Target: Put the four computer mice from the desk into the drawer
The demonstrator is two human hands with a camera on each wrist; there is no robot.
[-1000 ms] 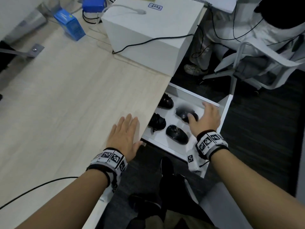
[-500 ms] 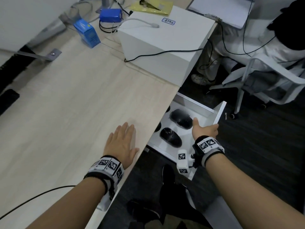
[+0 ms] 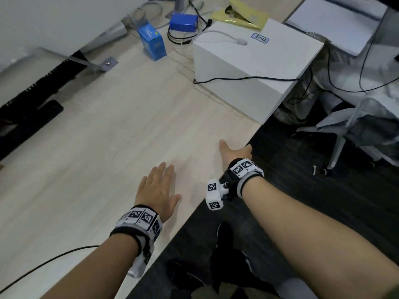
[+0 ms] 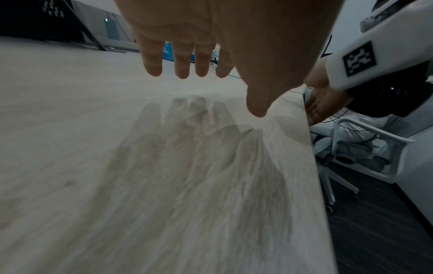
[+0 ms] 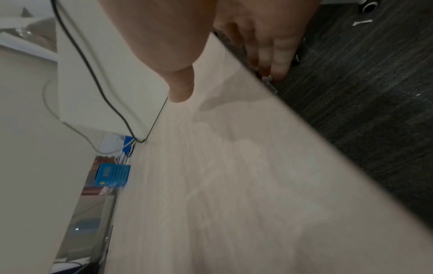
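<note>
Reaching hand: right hand [image 3: 234, 153] is at the bench [image 3: 97, 147] front edge, thumb over the top, fingers [image 5: 279, 61] dropped straight past the lip; it's open, nothing in it.
Why there: prob. pressing on the drawer front below the edge. The drawer itself isn't in view, so I judge it shut under the bench.
Other hand: left hand [image 3: 156, 190] is palm down w/ fingers straight and spread, empty, beside the right hand and nearer the body. It casts a shadow on the wood just under it; touching or hovering, can't tell.
Why flat: likely just bracing or idle, since nothing lies w/in its reach.
Mice: 0 visible, on the bench or anywhere else. Judged to be inside the hidden drawer, under the right hand's fingers.
Task status: looks approx. done, judging by the mouse-free bench.
Beyond the hands: 1 white box [image 3: 248, 67] w/ 1 black cable [image 3: 248, 78] across its front.
Further out: 2 blue items, a carton [image 3: 153, 43] and a device [image 3: 183, 22], plus 1 yellow envelope [image 3: 239, 15].
Right of the right hand: 1 chair [image 3: 356, 126], on dark floor.
Hands: 2, both empty.
</note>
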